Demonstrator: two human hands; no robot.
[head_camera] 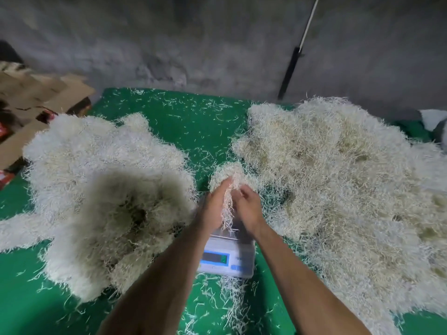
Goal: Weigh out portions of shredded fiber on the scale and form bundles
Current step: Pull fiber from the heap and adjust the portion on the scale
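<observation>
A small white scale (pixel 227 257) with a blue-framed display sits on the green mat (pixel 193 122) in front of me. Both hands hold one portion of pale shredded fiber (pixel 227 175) just above the scale's platform. My left hand (pixel 214 204) presses its fingers along the left side of the tuft. On the right side, my right hand (pixel 248 206) curls round it. Strands hang down between the palms toward the platform. A large loose heap of fiber (pixel 338 180) lies to the right. Several rounded bundles (pixel 101 189) are piled to the left.
Flattened cardboard boxes (pixel 36 102) lie at the far left beside the mat. A grey concrete wall (pixel 193 44) rises behind, with a dark rod (pixel 289 73) leaning on it. Stray strands litter the mat, with a clump (pixel 233 298) just below the scale.
</observation>
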